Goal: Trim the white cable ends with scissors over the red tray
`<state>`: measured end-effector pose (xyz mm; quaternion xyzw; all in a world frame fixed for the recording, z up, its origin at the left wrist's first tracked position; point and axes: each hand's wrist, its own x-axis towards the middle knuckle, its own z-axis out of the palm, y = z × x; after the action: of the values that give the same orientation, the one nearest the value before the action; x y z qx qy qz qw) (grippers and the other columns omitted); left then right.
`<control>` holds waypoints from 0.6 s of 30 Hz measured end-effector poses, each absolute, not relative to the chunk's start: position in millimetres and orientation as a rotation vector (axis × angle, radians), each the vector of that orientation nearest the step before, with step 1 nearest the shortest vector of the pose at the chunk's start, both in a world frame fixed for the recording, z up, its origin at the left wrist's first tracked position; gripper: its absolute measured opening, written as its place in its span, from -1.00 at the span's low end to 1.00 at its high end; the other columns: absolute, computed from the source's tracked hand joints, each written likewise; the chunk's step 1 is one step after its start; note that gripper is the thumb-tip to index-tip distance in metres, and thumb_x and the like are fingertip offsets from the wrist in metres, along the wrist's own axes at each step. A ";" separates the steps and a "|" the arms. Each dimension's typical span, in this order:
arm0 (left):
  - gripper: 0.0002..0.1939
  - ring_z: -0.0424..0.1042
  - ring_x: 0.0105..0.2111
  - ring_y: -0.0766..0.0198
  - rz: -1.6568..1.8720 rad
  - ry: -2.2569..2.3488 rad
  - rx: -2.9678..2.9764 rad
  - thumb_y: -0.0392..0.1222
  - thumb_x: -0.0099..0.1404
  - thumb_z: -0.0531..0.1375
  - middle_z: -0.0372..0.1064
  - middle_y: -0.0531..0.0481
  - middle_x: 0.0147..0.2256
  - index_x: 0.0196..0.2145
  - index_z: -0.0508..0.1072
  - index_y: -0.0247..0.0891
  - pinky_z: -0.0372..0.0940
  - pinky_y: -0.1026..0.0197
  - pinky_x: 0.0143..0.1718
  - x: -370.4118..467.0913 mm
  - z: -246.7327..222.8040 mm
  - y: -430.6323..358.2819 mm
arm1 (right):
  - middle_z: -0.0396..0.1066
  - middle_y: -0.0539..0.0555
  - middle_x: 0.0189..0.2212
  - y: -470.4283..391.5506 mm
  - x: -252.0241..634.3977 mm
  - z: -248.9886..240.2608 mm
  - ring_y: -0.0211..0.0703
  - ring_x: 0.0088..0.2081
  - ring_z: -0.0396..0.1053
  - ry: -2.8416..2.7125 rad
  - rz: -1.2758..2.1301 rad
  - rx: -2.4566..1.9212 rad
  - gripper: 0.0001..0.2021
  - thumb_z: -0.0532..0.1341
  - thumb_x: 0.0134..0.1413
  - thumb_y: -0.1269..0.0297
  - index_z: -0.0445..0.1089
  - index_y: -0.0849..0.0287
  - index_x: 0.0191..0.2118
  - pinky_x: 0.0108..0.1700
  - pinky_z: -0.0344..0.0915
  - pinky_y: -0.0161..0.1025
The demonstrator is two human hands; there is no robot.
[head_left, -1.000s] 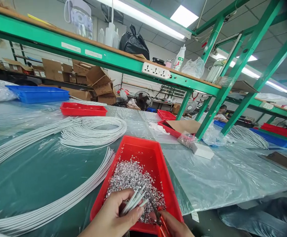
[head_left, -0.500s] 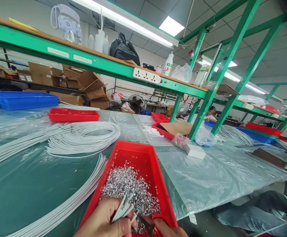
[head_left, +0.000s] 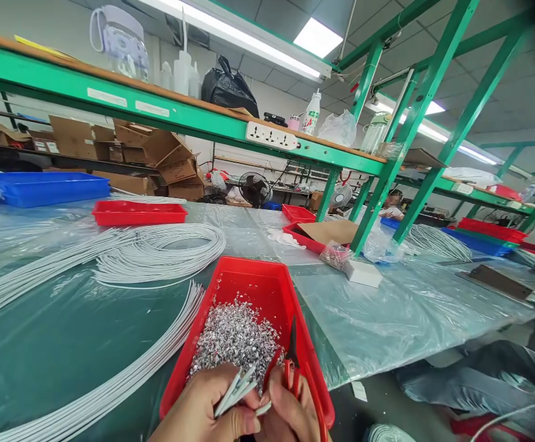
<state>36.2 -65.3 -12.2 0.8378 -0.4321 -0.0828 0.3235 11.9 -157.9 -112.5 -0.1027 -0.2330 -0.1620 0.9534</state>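
The left hand [head_left: 203,408] is closed around a small bundle of thin white cable ends [head_left: 235,390], thumb pressing them against the curled fingers, so the cut tips fan out over the near end of the red rectangular plastic tray [head_left: 249,282]. The right hand [head_left: 290,411] sits just beside it, touching the bundle; its fingers are clenched on the orange handles of a pair of small snips with dark blades [head_left: 291,359], and the blades point up and away over the tray. One white cable end pokes out between the two hands.

The red tray lies on the green tabletop covered in clear plastic sheet [head_left: 410,319], directly in front of both hands. It holds a heap of small shiny silver metal pieces [head_left: 235,337], piled toward its near half; the far half shows bare red floor with a few scattered pieces.

Left of the red tray, long bundles of white cable [head_left: 124,380] run across the tabletop, and a looped coil of the same white cable [head_left: 166,252] lies beyond the tray's far left corner. Farther off on that side stand a shallow red tray [head_left: 138,213] and a blue plastic tray [head_left: 42,187]; what they hold cannot be seen. Beyond the red tray's far right corner are a small clear bag of dark bits [head_left: 335,255] and a white box [head_left: 363,273], touching each other.
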 end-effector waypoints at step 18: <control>-0.54 0.09 -0.59 0.37 -0.619 -0.931 2.125 0.19 -0.03 0.26 0.23 0.06 -0.62 -0.51 0.38 -0.34 -0.08 0.30 -0.51 30.9 -2.0 -62.9 | -0.04 -0.15 -0.77 -163.3 8.1 -123.5 -0.42 -0.73 -0.11 -0.073 -0.928 -1.115 -0.68 0.16 -0.03 0.06 0.37 0.28 -0.48 -0.67 -0.16 -0.40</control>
<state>30.9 -62.9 -2.0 0.8250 -0.3616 -0.2403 0.3618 8.1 -163.3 -123.5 -0.5099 -0.0332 -0.4244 0.7475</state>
